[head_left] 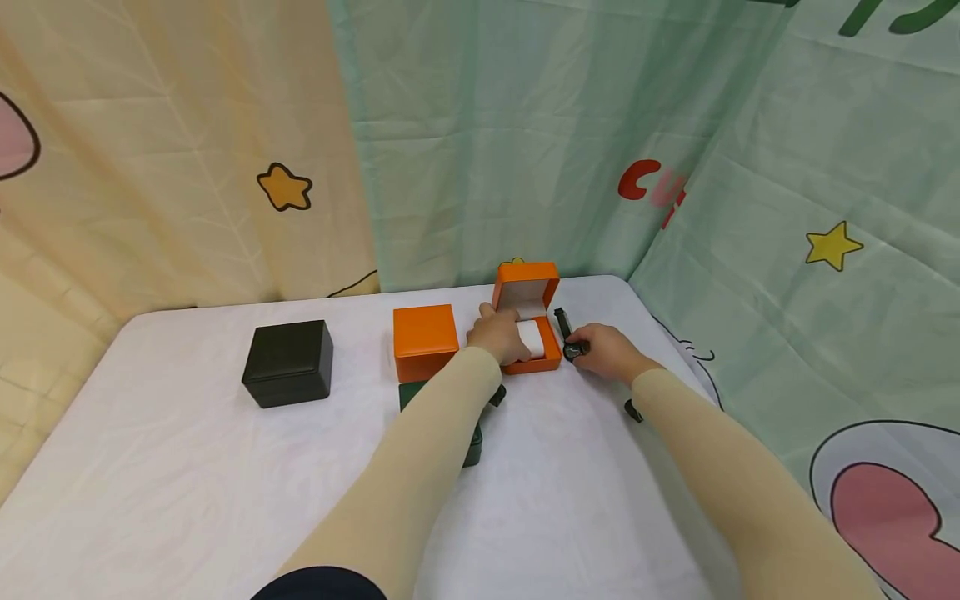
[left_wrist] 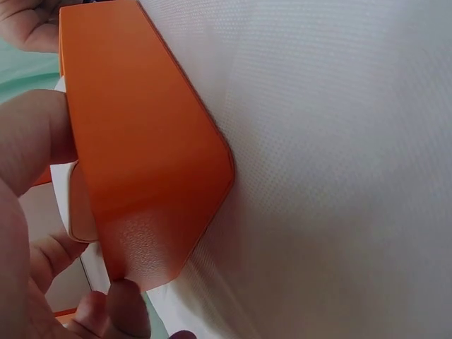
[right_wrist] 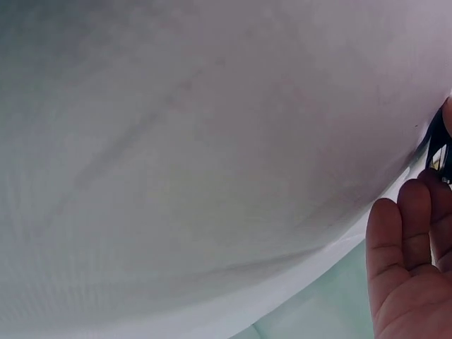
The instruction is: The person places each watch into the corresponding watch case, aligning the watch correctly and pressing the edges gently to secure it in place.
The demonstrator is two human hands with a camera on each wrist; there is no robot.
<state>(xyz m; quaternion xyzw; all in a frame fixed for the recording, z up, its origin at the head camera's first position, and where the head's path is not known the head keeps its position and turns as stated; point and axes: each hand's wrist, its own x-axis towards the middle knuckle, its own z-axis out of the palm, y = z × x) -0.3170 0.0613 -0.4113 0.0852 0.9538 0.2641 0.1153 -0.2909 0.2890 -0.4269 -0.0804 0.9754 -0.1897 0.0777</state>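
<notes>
An orange watch box (head_left: pixel 553 342) stands with its lid raised at the table's back right. My left hand (head_left: pixel 497 335) reaches over its left side, thumb and forefinger on either side of the white cushion (head_left: pixel 532 337) inside. In the left wrist view, another finger (left_wrist: pixel 127 311) touches the outer corner of the box. Just right of the box, my right hand (head_left: pixel 606 352) grips a dark wristwatch (head_left: pixel 574 350), its black strap pointing away toward the back. Only a bit of that watch shows in the right wrist view, at the fingertips (right_wrist: pixel 413 201).
A closed orange box (head_left: pixel 425 342) sits left of the open one, and a black box (head_left: pixel 288 362) farther left. My left sleeve partly hides a dark green box (head_left: pixel 410 392) and a small dark piece (head_left: pixel 498 396). Another dark piece (head_left: pixel 633 410) lies beside my right sleeve.
</notes>
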